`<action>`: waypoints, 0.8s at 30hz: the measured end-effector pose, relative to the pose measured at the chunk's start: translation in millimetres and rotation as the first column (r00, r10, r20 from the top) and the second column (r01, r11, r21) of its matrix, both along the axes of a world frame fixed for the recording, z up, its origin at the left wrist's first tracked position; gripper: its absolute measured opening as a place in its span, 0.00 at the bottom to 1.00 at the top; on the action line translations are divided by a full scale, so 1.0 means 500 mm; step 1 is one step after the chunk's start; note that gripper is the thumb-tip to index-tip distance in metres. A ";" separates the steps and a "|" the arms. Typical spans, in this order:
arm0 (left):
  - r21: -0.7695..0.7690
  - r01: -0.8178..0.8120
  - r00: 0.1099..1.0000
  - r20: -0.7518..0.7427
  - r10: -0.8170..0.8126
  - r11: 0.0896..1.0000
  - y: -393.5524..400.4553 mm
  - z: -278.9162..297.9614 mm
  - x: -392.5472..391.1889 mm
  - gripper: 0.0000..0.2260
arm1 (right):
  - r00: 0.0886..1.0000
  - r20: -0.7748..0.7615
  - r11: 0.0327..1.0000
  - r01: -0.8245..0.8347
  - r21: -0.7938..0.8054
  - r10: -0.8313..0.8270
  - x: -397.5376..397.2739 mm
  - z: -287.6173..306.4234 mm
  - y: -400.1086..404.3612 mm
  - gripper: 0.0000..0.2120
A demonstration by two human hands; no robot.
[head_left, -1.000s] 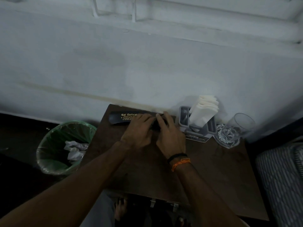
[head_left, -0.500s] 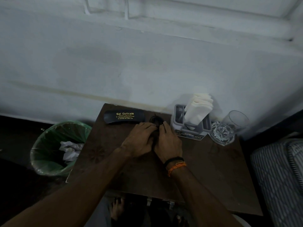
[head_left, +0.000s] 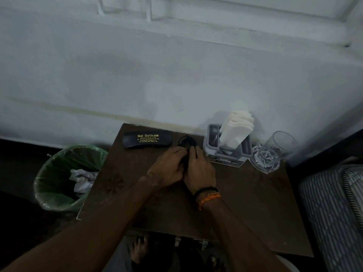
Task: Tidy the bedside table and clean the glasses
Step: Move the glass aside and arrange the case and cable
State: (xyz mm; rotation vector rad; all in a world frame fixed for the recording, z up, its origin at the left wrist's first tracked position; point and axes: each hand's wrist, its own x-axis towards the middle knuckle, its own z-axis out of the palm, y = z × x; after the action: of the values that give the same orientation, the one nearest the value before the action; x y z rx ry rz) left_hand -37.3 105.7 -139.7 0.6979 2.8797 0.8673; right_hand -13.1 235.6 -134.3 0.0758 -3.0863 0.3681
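On the dark brown bedside table point(head_left: 245, 209) my left hand point(head_left: 167, 169) and my right hand point(head_left: 200, 169) are pressed together around a pair of dark glasses point(head_left: 186, 143). Only one round lens and its rim show beyond my fingertips; the rest is hidden under my hands. Both hands have their fingers curled on the frame. A black glasses case point(head_left: 147, 139) with gold "Sai Opticals" lettering lies shut at the table's back left, apart from my hands.
A grey holder point(head_left: 227, 152) with white napkins point(head_left: 237, 128) stands at the back right. Beside it is a clear drinking glass point(head_left: 275, 152). A green-lined bin point(head_left: 66, 177) with crumpled paper sits left of the table. A striped mattress point(head_left: 334, 213) borders the right.
My hands have drawn back from the case toward me, uncovering the whole case. They now hold the glasses just right of it, with one lens showing.
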 end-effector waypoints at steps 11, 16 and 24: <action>0.060 -0.079 0.987 -0.137 0.086 0.995 0.004 0.024 -0.059 0.12 | 0.999 0.025 0.999 0.027 -0.037 -0.026 -0.002 0.005 0.002 0.22; -0.065 -0.084 0.996 -0.036 0.082 0.994 0.026 0.033 -0.096 0.14 | 1.000 0.014 0.997 0.026 -0.069 -0.025 -0.006 0.001 0.002 0.24; -0.091 -0.100 0.995 -0.010 0.099 0.991 0.019 0.033 -0.100 0.16 | 0.999 0.053 0.985 0.007 -0.172 0.003 -0.017 -0.002 0.006 0.23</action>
State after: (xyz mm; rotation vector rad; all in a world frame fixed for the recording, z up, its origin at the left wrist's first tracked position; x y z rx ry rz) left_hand -87.2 115.4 -123.1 0.5533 2.9593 0.7387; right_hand -21.3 238.8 -135.3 0.0592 -3.0906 0.6452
